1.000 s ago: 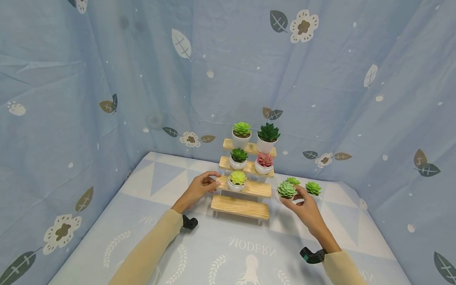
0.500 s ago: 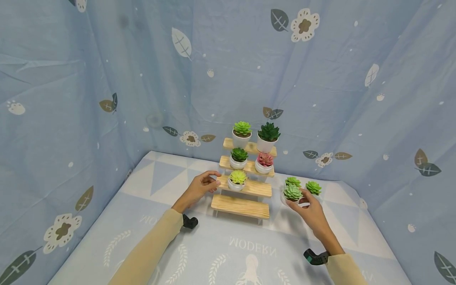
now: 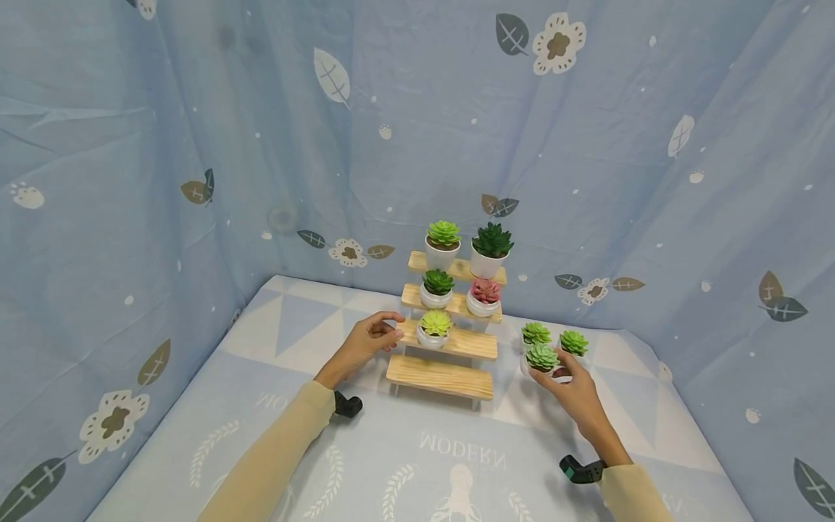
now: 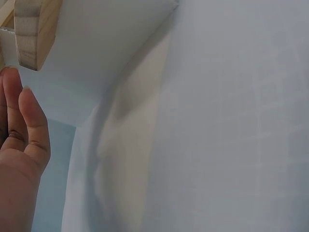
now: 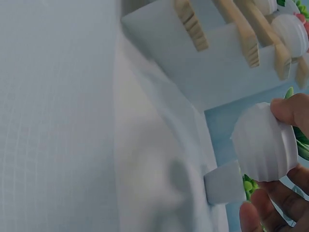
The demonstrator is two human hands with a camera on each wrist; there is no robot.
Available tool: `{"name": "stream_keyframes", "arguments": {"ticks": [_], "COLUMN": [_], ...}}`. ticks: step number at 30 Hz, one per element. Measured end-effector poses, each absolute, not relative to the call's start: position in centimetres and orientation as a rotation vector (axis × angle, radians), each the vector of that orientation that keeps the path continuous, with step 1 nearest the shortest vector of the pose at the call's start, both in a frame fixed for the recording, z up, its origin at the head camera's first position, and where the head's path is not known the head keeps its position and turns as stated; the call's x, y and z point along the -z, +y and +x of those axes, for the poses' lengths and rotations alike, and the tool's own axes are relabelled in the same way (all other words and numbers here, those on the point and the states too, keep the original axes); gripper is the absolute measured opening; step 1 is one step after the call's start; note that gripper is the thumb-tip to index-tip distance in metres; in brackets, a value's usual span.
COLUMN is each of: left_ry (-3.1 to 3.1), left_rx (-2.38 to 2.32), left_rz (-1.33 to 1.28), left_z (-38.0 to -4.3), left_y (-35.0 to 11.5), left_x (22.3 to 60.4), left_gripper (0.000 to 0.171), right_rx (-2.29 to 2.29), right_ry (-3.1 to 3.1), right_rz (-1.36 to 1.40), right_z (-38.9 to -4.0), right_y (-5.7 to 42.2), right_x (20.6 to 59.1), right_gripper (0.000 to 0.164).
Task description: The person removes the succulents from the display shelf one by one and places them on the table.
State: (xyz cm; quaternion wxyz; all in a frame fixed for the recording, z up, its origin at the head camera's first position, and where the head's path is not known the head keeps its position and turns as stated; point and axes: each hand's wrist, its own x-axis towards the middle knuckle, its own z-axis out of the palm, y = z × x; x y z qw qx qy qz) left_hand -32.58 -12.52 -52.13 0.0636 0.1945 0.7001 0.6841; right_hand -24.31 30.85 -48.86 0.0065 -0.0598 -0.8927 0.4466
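My right hand (image 3: 578, 397) grips a small potted succulent (image 3: 541, 356) with pale green leaves, to the right of a tiered wooden stand (image 3: 440, 378). In the right wrist view its ribbed white pot (image 5: 263, 142) sits between thumb and fingers, tilted in that picture. My left hand (image 3: 365, 345) is at the stand's left side, fingers loosely bent, fingertips right at the end of the second tier from the bottom. The left wrist view has those fingers (image 4: 34, 121) just below a wooden board end (image 4: 34, 34). A yellow-green succulent (image 3: 435, 324) stands on that tier.
Higher tiers carry a dark green succulent (image 3: 492, 241), a light green one (image 3: 443, 234), a smaller green one (image 3: 438, 283) and a pink one (image 3: 485, 291). Two green succulents (image 3: 536, 333) (image 3: 574, 343) stand on the table behind my right hand. Patterned curtains (image 3: 417, 130) surround the table.
My right hand has moved to the right with the pale green succulent, away from the stand and in front of the other two pots. The left hand has stayed in place.
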Motion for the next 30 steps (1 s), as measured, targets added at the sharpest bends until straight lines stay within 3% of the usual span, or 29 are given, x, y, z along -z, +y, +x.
{"name": "stream_keyframes", "arguments": {"ticks": [21, 30], "left_ry": [2.114, 2.107], "left_rx": [-2.065, -2.067], "left_rz": [0.592, 0.588], "left_z": [-32.7, -32.6], "left_y": [-12.6, -12.6], "left_x": [51.9, 52.0], "left_gripper": [0.04, 0.039], "right_rx": [-1.361, -1.359], "right_ry": [-2.83, -2.828], "right_rz": [-0.233, -0.241], "right_z": [-25.7, -25.7], "right_y": [32.4, 32.4], "right_x": [50.8, 51.3], "right_gripper": [0.095, 0.087]}}
